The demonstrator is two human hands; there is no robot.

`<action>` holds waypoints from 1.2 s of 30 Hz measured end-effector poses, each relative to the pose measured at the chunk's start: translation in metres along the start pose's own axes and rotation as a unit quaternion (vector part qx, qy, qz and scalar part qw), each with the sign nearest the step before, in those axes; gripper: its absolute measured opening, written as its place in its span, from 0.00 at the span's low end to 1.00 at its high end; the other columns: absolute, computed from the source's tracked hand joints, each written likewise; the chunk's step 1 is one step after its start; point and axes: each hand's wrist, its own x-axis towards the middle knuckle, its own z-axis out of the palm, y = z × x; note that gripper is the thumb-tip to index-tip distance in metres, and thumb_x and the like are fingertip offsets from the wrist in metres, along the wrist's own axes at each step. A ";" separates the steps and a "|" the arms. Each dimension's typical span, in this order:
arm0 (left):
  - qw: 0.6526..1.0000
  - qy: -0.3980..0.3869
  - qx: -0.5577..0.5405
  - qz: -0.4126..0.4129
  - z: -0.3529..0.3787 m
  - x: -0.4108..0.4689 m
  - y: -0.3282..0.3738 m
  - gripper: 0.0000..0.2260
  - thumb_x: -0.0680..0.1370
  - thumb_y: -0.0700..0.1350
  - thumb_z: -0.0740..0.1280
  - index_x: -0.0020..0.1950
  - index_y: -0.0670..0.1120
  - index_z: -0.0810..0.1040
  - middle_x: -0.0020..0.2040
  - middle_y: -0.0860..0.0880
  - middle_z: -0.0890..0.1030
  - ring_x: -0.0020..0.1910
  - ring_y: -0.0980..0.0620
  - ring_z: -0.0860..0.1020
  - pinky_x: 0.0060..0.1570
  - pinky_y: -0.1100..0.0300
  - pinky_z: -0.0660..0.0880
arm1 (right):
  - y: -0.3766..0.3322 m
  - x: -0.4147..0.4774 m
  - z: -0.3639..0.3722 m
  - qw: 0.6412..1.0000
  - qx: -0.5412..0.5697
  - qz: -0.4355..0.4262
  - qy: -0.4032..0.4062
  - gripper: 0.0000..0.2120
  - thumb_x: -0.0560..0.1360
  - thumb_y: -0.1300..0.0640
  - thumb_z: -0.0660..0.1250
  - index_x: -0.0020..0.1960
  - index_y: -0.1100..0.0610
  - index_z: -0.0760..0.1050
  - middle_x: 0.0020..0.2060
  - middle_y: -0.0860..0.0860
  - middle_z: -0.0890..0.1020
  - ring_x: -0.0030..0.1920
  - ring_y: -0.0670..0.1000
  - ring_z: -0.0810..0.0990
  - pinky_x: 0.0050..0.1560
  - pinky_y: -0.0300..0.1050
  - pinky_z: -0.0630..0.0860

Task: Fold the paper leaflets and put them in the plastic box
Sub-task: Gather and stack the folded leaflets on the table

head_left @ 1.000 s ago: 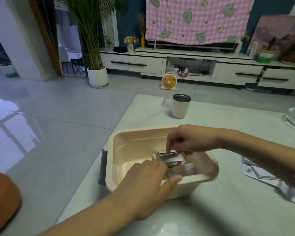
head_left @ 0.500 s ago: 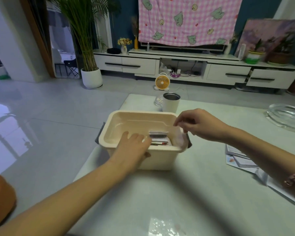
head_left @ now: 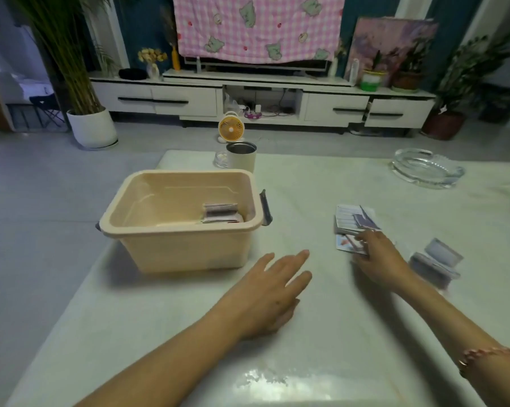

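Left hand (head_left: 272,292) hovers low over the white table (head_left: 165,333), palm down, fingers straight and spread, holding nothing. Just beyond and to the left of those fingertips stands the beige plastic box (head_left: 177,230), lid off, grey latches at both ends. Inside it, tucked into the end nearest the left fingertips, lies a small pile of folded leaflets (head_left: 221,214).

Over to the right hand (head_left: 377,259): it reaches forward, fingers (head_left: 362,237) lying on the near edge of the unfolded leaflets (head_left: 352,220), which are spread flat on the table right under and ahead of the fingertips. The hand is blurred, so I cannot tell whether it pinches a sheet or only touches the top one. A beaded bracelet (head_left: 483,353) sits on that wrist.

Just to the right of the right hand's knuckles there is another blurred paper bundle (head_left: 436,262), apart from the fingers.

Far ahead of both hands, a pale cup (head_left: 242,158) with a dark rim stands behind the box, a little glass dish (head_left: 220,158) beside it. Well beyond the right fingers sits a clear glass ashtray (head_left: 427,168). A small orange fan (head_left: 231,130) stands on the floor past the table.
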 end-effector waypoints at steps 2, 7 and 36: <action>0.993 -0.012 -0.057 -0.099 0.026 0.006 0.015 0.18 0.73 0.52 0.55 0.60 0.47 0.68 0.64 0.44 0.76 0.55 0.50 0.79 0.53 0.53 0.77 | -0.004 0.000 0.004 0.993 0.029 -0.008 0.113 0.04 0.72 0.67 0.67 0.46 0.65 0.74 0.46 0.64 0.77 0.49 0.64 0.74 0.47 0.49 0.66; 0.962 0.043 -0.138 -0.233 0.063 0.014 0.034 0.14 0.74 0.52 0.56 0.55 0.47 0.71 0.58 0.45 0.80 0.53 0.50 0.81 0.60 0.53 0.69 | -0.022 0.035 -0.019 0.941 0.130 0.004 0.312 0.07 0.71 0.68 0.65 0.49 0.66 0.74 0.46 0.63 0.76 0.48 0.62 0.74 0.50 0.45 0.66; 0.126 -0.012 -0.879 -0.460 0.013 -0.003 0.022 0.19 0.79 0.46 0.59 0.64 0.35 0.71 0.54 0.36 0.80 0.48 0.40 0.81 0.50 0.39 0.76 | -0.056 -0.097 0.043 0.913 0.052 -0.401 0.046 0.15 0.74 0.60 0.61 0.59 0.58 0.79 0.61 0.51 0.79 0.64 0.48 0.73 0.65 0.41 0.66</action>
